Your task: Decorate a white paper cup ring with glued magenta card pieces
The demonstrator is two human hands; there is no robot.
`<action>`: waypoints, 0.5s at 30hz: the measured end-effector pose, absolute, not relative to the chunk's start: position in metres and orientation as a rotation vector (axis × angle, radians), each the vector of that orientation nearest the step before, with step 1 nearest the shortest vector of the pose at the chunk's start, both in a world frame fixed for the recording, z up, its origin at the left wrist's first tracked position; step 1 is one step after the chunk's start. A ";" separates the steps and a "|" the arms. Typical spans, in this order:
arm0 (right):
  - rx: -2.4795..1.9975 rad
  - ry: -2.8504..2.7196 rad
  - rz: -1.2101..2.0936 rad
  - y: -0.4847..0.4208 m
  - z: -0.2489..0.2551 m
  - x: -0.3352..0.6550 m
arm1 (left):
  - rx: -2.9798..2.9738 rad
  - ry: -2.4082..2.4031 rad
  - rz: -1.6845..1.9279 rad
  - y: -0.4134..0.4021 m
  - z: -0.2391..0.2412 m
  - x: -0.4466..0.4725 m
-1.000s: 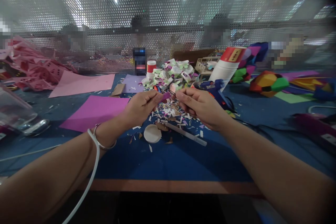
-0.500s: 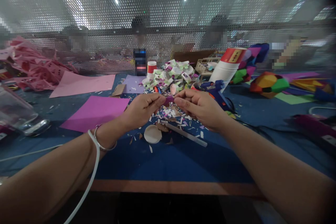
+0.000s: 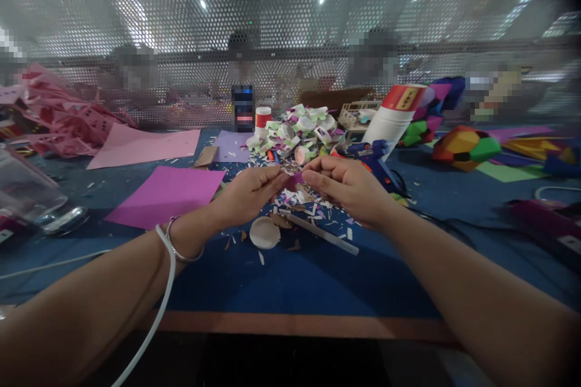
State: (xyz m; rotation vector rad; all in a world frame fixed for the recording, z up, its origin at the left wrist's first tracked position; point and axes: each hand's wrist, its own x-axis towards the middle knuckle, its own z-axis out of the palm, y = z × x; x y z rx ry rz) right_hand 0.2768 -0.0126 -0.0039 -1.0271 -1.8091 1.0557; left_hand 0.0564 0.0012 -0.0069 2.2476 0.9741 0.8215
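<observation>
Between my two hands is a small purple piece of paper [image 3: 296, 179], pinched at both ends above the scraps. My left hand [image 3: 247, 193] is closed on its left end, and my right hand [image 3: 345, 187] grips the right end between thumb and fingers. Paper scraps [image 3: 313, 208] lie scattered underneath. Nearer me are a round white disc [image 3: 264, 233] and a translucent glue stick [image 3: 324, 233]. Behind my hands rises a heap of white and green paper pieces [image 3: 306, 127]. A blue glue gun [image 3: 374, 157] rests just beyond my right hand.
A magenta sheet [image 3: 167, 196] and a pink sheet [image 3: 145, 146] lie to the left, near a clear plastic container [image 3: 34, 193]. Stacked paper cups [image 3: 393, 118] lean at the back right beside a coloured paper ball [image 3: 467, 146]. A white cable [image 3: 158, 302] crosses my left wrist.
The purple paper piece has tilted slightly and sits a little lower between my fingers. My left hand has shifted slightly right and down; both hands keep their pinch.
</observation>
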 end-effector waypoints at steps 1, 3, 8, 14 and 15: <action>-1.023 -1.809 1.057 -0.012 -0.004 0.277 | 2.253 0.976 0.828 0.001 -0.007 0.057; -1.015 -1.809 1.063 -0.012 -0.005 0.277 | 2.255 0.967 0.845 0.001 -0.007 0.056; -0.995 -1.810 1.057 -0.011 -0.005 0.277 | 2.235 0.958 0.881 0.002 -0.008 0.055; -0.974 -1.816 1.064 -0.012 -0.004 0.278 | 2.222 0.955 0.888 0.001 -0.007 0.055; -0.974 -1.819 1.062 -0.012 -0.004 0.278 | 2.221 0.955 0.887 0.000 -0.007 0.055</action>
